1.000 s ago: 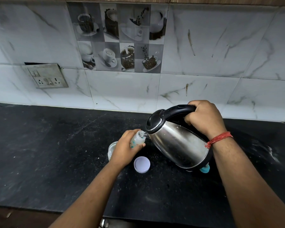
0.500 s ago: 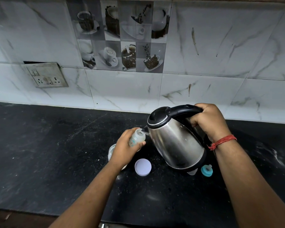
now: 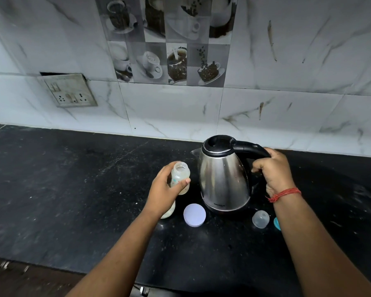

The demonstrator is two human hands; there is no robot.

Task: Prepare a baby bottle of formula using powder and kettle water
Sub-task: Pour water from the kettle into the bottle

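The steel kettle (image 3: 223,181) with a black lid and handle stands upright on the black counter (image 3: 73,189). My right hand (image 3: 272,172) is closed around its handle. My left hand (image 3: 165,189) grips a small clear baby bottle (image 3: 180,174), open at the top and upright, just left of the kettle and apart from it. A jar of pale powder (image 3: 169,211) shows partly under my left hand. Its round white lid (image 3: 194,215) lies flat in front of the kettle.
A clear bottle cap (image 3: 260,219) and a teal piece (image 3: 277,223) lie by my right forearm. A marble-tiled wall with a socket plate (image 3: 69,91) rises behind the counter. White powder smears mark the counter's right side (image 3: 368,200).
The kettle went from tilted with its spout at the bottle to upright on the counter. My left hand drew the bottle slightly away from the spout.
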